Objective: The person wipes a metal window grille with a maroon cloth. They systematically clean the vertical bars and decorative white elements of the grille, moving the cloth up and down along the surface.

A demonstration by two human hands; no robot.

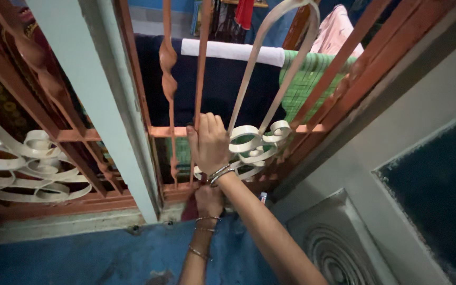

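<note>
The right hand (208, 143) reaches up to the orange grille (171, 131), its fingers (205, 125) pressed together and curled around an upright bar (202, 68) just above the cross rail (164, 131). Bangles (218, 173) circle that wrist. The left hand (209, 200) sits lower, at the grille's bottom rail (178, 191), against a dark red cloth (190, 210); whether its fingers are spread or closed cannot be told. White scrollwork (257, 141) lies just beside the right hand. Behind the bars hang a dark cloth (220, 84), a white towel (233, 51) and a green cloth (307, 79). A pale frame post (96, 95) stands to the left, above the blue floor (106, 256).
</note>
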